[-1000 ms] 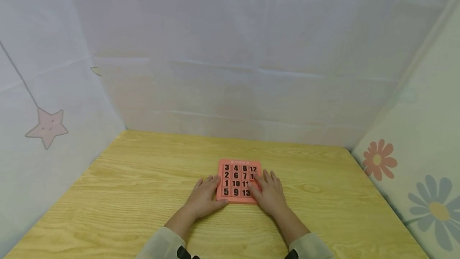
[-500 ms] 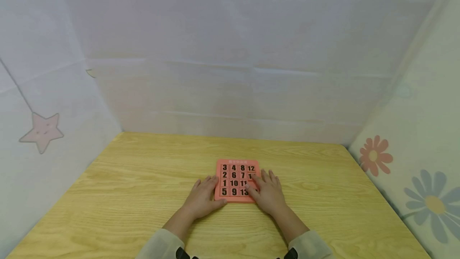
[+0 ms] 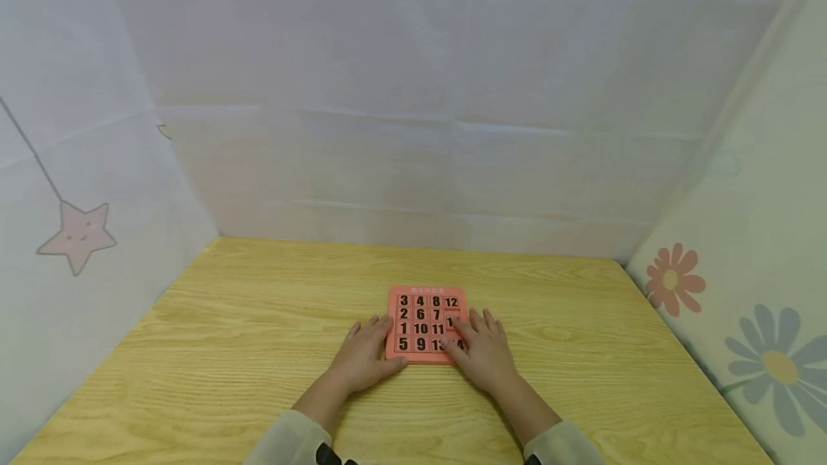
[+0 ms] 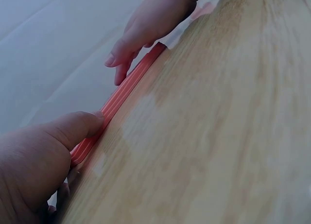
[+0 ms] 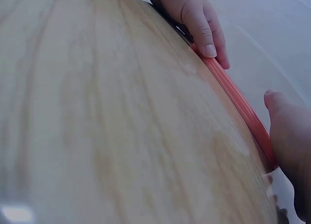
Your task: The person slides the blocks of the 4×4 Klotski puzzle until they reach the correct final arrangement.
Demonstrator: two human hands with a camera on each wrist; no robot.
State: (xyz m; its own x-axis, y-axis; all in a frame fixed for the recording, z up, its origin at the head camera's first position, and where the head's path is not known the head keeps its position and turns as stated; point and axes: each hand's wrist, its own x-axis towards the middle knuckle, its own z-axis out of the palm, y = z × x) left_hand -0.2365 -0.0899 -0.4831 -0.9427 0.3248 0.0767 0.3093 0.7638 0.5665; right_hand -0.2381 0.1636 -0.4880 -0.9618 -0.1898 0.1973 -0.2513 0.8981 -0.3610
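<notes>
A coral-pink number slide puzzle (image 3: 421, 321) lies flat on the table, its black-numbered tiles facing up. My left hand (image 3: 363, 356) holds its near left corner, fingers along the left side and thumb on the front edge. In the left wrist view that thumb presses against the ridged side of the puzzle frame (image 4: 121, 95). Over the right side reaches my right hand (image 3: 487, 356). Its index fingertip is on a tile (image 3: 449, 321) in the right column, partly covering the number. The right thumb extends over the lower rows, overlapping the 13 tile.
The yellow wood-grain table (image 3: 258, 293) extends around the puzzle on all sides. Pale cloth walls enclose it at the back, left and right. A pink star (image 3: 77, 235) is printed on the left cloth, flowers (image 3: 675, 280) on the right one.
Under my right index finger, the tile has slid down from the second row toward the third, leaving a gap below the 12. More of the 14 tile shows. My left hand stays put.
</notes>
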